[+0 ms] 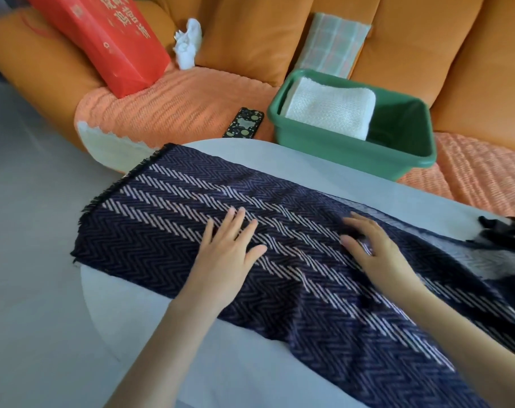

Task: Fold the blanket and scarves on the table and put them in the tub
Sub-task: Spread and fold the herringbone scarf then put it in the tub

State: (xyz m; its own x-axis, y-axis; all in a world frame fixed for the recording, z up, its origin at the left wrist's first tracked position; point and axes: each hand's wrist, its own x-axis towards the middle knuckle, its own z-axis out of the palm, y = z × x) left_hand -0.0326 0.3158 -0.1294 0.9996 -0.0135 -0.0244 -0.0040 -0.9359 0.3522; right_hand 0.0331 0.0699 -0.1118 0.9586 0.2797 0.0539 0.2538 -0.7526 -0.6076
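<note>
The left hand (229, 248) lies flat, fingers spread, on the navy scarf (168, 201); beside it the right hand (374, 251) rests likewise, fingers loosely bent. Beyond them stands the green tub (353, 156) holding a folded white blanket (330, 111).

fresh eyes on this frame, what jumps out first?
The dark herringbone scarf spread across the white table, with the left hand and right hand both resting on it. Behind the table, a green tub sits on the orange sofa with a folded white cloth inside. A red bag leans on the sofa at far left.
</note>
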